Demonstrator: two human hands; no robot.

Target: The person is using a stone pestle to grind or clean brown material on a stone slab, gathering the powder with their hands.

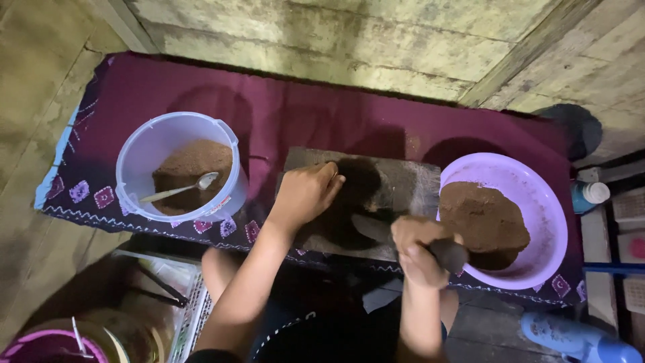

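Dark brown paste [353, 195] sits on a grinding slab [403, 185], steadied by the left hand [306, 195] with fingers curled on it, while the right hand [418, 250], its grip clamped on a knife [403, 238], works beside a purple bowl [544, 202] of brown powder.
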